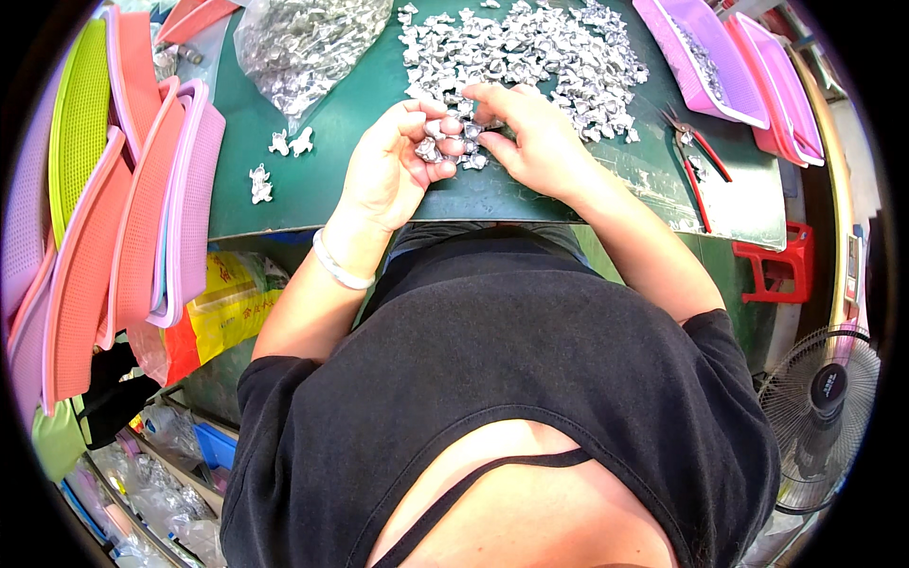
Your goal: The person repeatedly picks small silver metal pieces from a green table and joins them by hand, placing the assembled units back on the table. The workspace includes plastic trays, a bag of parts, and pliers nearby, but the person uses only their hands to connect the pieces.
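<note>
- On the green work table (pixel 530 194), the left hand (pixel 390 170) cups several small silvery metal pieces (pixel 428 150).
- The right hand (pixel 530 137) pinches one piece beside the big loose pile of silvery pieces (pixel 530 52).

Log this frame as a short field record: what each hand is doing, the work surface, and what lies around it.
left hand: left hand cupped, holding several small silver metal pieces
right hand: right hand fingertips pinching pieces at the near edge of the pile
surface: green table
left of hands: three loose pieces, clear bag of pieces
right: red-handled pliers, pink trays
far left: stacked mesh trays
lower right: fan
</note>
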Motion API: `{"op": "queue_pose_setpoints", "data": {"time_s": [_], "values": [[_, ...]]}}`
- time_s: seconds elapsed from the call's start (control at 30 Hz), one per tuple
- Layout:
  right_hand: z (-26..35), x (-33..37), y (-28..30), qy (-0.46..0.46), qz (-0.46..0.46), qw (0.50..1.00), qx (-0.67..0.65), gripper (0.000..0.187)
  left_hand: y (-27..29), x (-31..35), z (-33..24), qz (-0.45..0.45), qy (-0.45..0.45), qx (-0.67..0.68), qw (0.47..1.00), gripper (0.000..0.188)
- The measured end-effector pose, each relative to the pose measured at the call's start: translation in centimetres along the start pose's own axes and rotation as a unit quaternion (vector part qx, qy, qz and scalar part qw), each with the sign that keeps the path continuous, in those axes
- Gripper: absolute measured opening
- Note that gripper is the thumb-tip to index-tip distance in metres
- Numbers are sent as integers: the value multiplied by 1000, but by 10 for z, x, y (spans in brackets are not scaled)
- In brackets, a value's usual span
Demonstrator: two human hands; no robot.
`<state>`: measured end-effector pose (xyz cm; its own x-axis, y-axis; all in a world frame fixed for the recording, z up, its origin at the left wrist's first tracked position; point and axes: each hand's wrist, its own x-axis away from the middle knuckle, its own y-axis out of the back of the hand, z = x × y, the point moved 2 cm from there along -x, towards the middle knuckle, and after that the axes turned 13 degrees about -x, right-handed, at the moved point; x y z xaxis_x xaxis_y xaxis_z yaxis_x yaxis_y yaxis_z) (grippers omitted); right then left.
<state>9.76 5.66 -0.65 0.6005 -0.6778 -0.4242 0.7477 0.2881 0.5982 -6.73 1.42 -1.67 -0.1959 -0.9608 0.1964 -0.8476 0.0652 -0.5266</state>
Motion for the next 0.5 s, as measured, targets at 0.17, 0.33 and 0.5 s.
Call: {"op": "queue_pose_setpoints", "data": {"time_s": [0.17, 0.33, 0.5], "values": [[-4, -2, -6, -17, -4, 1000, -7, 44, 5, 0, 6, -66, 31, -76, 994, 18], [-3, -2, -3, -50, -45, 994, -90, 39, 1, 3, 6, -77, 39, -168, 982, 12], [7, -3, 4, -68, -35, 983, -169, 41, -9, 2, 3, -62, 68, -271, 958, 11]]}}
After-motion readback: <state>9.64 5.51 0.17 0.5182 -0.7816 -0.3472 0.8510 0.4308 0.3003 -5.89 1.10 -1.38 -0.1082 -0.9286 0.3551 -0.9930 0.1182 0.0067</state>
